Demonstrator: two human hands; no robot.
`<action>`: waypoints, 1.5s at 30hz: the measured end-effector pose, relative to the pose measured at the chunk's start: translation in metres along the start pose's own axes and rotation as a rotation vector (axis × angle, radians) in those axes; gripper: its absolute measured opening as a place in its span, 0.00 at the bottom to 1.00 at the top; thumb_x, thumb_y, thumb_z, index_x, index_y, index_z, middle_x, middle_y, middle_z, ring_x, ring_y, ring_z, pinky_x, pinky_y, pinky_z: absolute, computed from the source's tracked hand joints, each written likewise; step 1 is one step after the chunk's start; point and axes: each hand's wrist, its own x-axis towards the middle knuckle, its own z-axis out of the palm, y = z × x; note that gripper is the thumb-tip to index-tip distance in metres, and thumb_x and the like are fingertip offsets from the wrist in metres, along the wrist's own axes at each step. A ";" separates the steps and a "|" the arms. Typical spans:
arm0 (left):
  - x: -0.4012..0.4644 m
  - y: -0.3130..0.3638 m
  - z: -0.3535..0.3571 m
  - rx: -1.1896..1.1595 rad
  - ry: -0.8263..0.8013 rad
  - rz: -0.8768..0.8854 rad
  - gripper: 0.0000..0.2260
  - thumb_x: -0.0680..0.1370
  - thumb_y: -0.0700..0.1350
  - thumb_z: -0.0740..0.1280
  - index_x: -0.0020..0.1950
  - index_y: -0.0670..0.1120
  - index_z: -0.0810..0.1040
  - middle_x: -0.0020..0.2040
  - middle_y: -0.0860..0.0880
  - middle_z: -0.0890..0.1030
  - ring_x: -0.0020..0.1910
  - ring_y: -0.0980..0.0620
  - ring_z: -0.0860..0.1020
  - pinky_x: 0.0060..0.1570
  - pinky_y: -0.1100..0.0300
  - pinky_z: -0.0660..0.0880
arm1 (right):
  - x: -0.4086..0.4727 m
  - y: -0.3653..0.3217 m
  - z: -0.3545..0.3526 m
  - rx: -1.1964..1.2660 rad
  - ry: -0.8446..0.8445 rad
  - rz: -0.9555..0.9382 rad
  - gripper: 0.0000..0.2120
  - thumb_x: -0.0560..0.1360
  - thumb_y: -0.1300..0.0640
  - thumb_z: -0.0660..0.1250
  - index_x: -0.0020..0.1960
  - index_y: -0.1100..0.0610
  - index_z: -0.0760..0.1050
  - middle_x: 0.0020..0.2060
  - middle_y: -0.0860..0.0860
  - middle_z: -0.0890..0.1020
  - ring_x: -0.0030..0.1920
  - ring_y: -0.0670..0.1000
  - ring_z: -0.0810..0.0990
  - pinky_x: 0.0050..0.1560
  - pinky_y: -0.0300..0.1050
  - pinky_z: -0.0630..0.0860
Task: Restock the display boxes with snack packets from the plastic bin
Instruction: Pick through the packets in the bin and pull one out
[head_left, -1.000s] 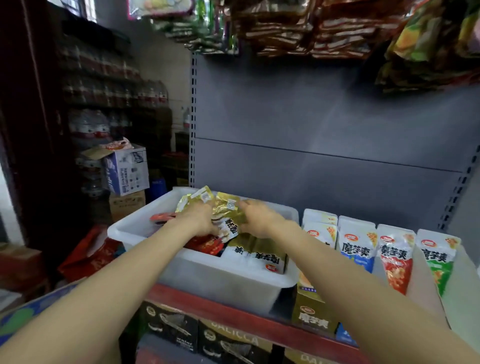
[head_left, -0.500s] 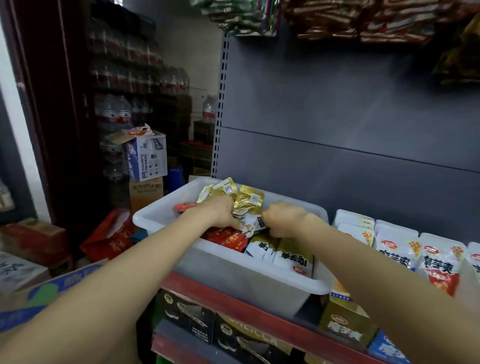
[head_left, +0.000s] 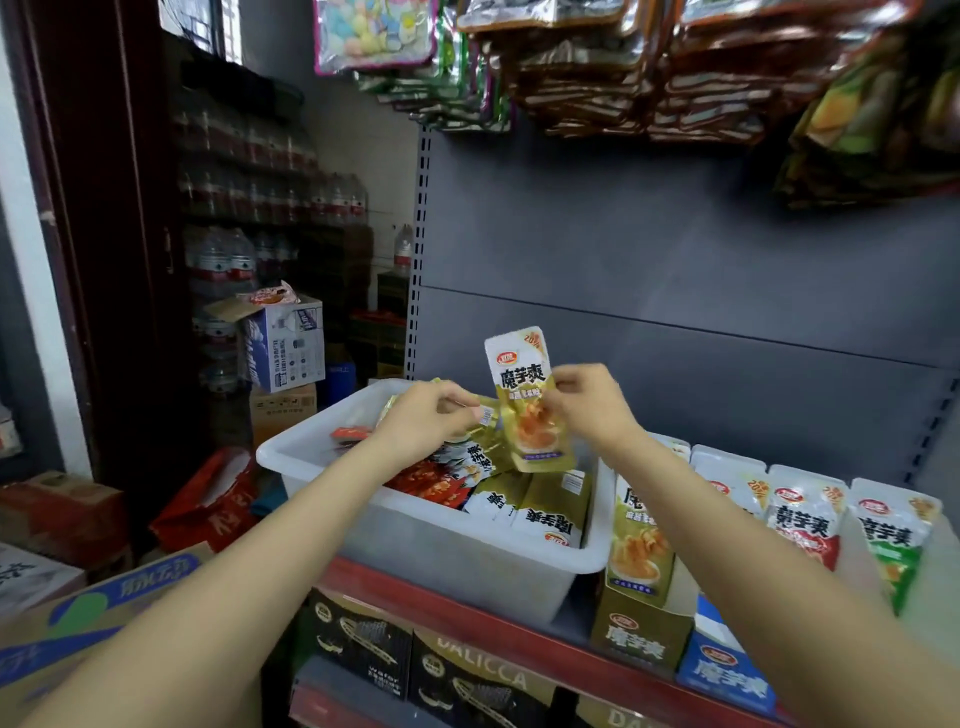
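Observation:
A white plastic bin (head_left: 447, 545) sits on the red-edged shelf, holding gold and red snack packets. My right hand (head_left: 589, 402) pinches a gold-and-white snack packet (head_left: 524, 400) held upright above the bin. My left hand (head_left: 428, 418) grips a bundle of gold packets (head_left: 480, 452) just left of it, over the bin. Right of the bin stand the display boxes: a gold one (head_left: 641, 618), a blue one (head_left: 727, 670), then packets with red and green fronts (head_left: 802, 519).
Dark wafer boxes (head_left: 467, 680) fill the shelf below. Hanging snack bags (head_left: 597, 62) crowd the space overhead. Cartons (head_left: 288, 343), bottled water stacks and a red bag (head_left: 208, 499) stand on the floor to the left. A grey back panel (head_left: 675, 260) rises behind the shelf.
Both hands have risen out of the bin. My right hand now holds a single gold packet upright, separated from the bundle in my left hand. The camera has tilted up.

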 end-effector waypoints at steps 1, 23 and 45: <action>-0.005 0.009 0.005 -0.055 -0.008 0.009 0.08 0.76 0.47 0.69 0.54 0.48 0.79 0.44 0.51 0.81 0.43 0.58 0.79 0.40 0.72 0.73 | -0.008 -0.003 -0.003 0.175 -0.004 0.045 0.07 0.72 0.68 0.63 0.41 0.64 0.80 0.37 0.57 0.83 0.38 0.55 0.81 0.38 0.45 0.78; -0.014 0.102 0.130 -0.076 0.011 0.162 0.08 0.76 0.37 0.68 0.50 0.49 0.74 0.40 0.51 0.81 0.40 0.50 0.81 0.43 0.53 0.80 | -0.095 0.070 -0.090 0.325 0.292 0.034 0.16 0.74 0.68 0.66 0.57 0.53 0.71 0.41 0.51 0.82 0.43 0.50 0.82 0.42 0.45 0.81; 0.000 0.067 0.138 0.168 -0.061 0.134 0.08 0.73 0.36 0.70 0.47 0.47 0.77 0.38 0.51 0.79 0.42 0.53 0.78 0.44 0.60 0.74 | -0.079 0.098 -0.072 -0.027 0.170 0.019 0.06 0.75 0.64 0.66 0.43 0.56 0.71 0.37 0.49 0.77 0.38 0.48 0.76 0.40 0.40 0.75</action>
